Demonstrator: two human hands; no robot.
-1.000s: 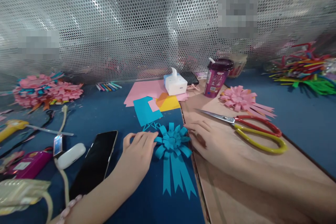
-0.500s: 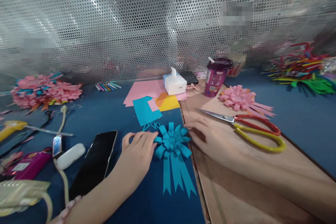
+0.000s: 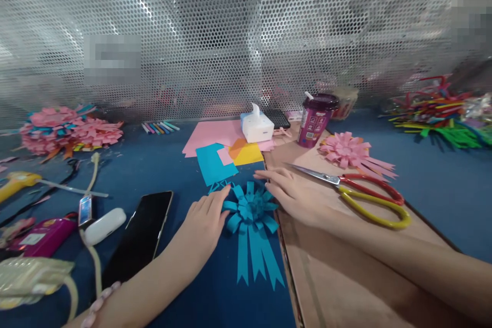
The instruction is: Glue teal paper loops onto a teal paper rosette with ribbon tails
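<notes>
A blue paper flower (image 3: 251,218) with long ribbon tails lies on the dark blue table between my hands. My left hand (image 3: 205,223) rests flat at its left side, fingers stretched out and touching the petals. My right hand (image 3: 292,195) lies at its upper right edge, fingers extended onto the petals, holding nothing. Red-and-yellow scissors (image 3: 357,189) lie on the brown board (image 3: 346,266) just right of my right hand.
A black phone (image 3: 140,236), white case (image 3: 104,225) and glue gun (image 3: 17,184) lie left. Coloured paper sheets (image 3: 219,151), a white box (image 3: 257,125) and a purple cup (image 3: 317,119) stand behind. Pink flowers (image 3: 348,151) and piles of strips (image 3: 442,110) sit at the sides.
My left hand's fingers have straightened and lie flat against the flower. My right hand has slid up and left onto its upper petals. The camera has shifted slightly.
</notes>
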